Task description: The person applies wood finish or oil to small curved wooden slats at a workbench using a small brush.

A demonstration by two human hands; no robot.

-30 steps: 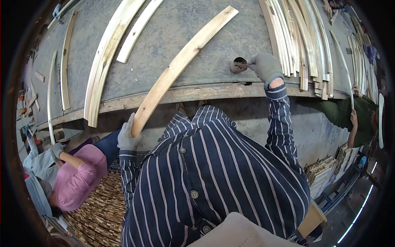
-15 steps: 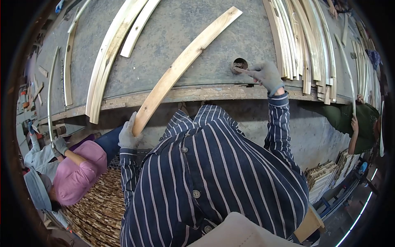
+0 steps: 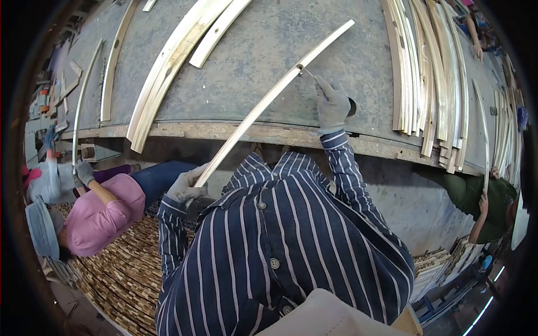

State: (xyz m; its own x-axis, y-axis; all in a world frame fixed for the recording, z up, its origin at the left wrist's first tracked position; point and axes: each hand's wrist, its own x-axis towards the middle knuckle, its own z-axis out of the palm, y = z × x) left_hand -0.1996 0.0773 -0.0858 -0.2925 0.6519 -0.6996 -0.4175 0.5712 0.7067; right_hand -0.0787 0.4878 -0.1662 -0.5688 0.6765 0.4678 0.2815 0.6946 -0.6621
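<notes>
My left hand (image 3: 186, 185), in a grey glove, is closed around the near end of a wooden strip (image 3: 255, 113). The strip slants up and away over the table, turned on its narrow edge. My gloved right hand (image 3: 333, 106) is closed on a small thin-bladed putty knife (image 3: 309, 74), most of it hidden by the fingers. The blade's tip is right at a dark knot (image 3: 300, 68) in the strip's edge. Partly hidden behind my right hand is a dark round cup (image 3: 352, 106) at the tabletop.
Wooden strips lie on the worn grey table (image 3: 269, 33), a stack (image 3: 176, 56) to the left and a larger one (image 3: 428, 73) to the right. A person in pink (image 3: 112, 213) works on the left; another in green (image 3: 496, 207) holds a strip on the right. Stacked wood pieces (image 3: 123, 274) stand below left.
The strip has been turned from its broad face onto its edge. My right hand has moved left from the round cup, bringing the putty knife to the strip's knot.
</notes>
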